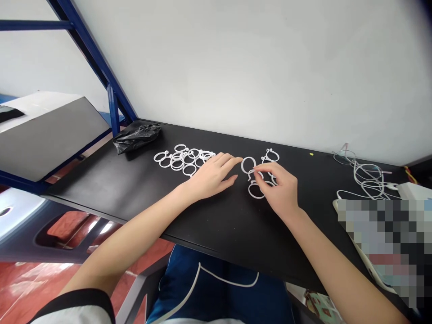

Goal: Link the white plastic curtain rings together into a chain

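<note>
Head view, white ring [249, 157], pinched in right hand [281, 190]

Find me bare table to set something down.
Left, between the black bag, the left ring pile and the front table edge; also centre front, between the forearms. Crowded: that pile, the rings to its right, and the right end, where cables tangle.

Thin white rings [182, 155], heaped overlapping at left, smaller cluster [249, 190] at right
</note>
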Motion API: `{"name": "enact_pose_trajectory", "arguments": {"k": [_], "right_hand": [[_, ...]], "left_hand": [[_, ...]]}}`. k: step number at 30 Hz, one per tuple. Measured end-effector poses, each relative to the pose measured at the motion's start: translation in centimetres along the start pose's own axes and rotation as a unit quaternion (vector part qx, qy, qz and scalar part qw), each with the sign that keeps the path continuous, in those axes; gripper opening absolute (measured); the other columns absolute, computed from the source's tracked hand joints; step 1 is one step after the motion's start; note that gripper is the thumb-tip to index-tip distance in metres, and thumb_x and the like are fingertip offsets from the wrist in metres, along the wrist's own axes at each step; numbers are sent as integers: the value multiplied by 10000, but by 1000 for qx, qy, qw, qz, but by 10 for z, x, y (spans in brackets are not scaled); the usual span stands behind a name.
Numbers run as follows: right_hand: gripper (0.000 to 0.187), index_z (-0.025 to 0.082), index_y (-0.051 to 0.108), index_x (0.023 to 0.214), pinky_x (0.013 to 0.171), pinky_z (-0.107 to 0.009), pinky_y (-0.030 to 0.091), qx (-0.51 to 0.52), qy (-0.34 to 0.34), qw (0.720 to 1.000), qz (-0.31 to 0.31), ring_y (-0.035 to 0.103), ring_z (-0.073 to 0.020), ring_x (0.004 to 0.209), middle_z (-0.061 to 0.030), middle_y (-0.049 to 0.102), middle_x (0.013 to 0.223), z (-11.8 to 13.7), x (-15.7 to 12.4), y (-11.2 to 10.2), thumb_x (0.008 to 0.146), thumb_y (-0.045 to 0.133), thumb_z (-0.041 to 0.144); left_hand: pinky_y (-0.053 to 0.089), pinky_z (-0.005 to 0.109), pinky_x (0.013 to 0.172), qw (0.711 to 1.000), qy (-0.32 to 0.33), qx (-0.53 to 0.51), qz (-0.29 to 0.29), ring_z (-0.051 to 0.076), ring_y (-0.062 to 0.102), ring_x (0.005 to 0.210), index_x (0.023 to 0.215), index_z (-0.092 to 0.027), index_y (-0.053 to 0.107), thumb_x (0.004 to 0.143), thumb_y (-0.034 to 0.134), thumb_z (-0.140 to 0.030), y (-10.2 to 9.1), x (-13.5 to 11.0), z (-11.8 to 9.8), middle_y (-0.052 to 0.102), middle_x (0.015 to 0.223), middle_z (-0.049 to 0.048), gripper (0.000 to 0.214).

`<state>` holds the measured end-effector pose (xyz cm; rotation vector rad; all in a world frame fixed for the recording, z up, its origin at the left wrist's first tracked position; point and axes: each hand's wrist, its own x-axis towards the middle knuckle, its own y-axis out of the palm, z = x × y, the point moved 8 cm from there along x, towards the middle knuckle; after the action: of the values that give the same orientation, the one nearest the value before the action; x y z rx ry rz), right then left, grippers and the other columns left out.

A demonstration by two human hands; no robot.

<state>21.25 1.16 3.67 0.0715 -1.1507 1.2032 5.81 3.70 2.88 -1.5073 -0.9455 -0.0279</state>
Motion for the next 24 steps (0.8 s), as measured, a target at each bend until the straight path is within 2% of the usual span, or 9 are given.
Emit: {"name": "enact_pose_trajectory", "arguments": {"k": [4,7,16,24], "right_hand": [[149,225,658,876,734,-324,566,17,-54,998,18,695,-180,788,-26,717,851,20,-3,7,854,632,81],[153,221,656,885,725,-312,570,30,-57,997,31,696,-172,780,-24,716,843,25,-4,11,854,638,73],[147,215,664,898,761,-334,579,28,-73,997,19,705,-193,821,-47,727,876,27,-4,9,847,649,78],[92,208,669,873,693,-308,567,19,-45,998,26,687,-178,745,-39,718,841,22,-4,11,863,647,119]], "left_hand": [[517,403,906,1000,8,-12,-5,244,588,1030,1359,-149,414,966,547,-358,0,-1,-2,616,1184,124,465],[521,399,892,1000,23,-11,10,252,596,1039,1302,-148,466,974,535,-375,3,-2,-4,629,1162,124,405],[522,363,822,1000,16,-12,9,229,602,938,1201,-133,493,982,527,-355,-2,1,-6,642,1053,109,314],[514,363,803,999,5,-27,17,223,590,912,1162,-146,466,987,513,-340,-2,0,-5,630,1023,95,265]]}}
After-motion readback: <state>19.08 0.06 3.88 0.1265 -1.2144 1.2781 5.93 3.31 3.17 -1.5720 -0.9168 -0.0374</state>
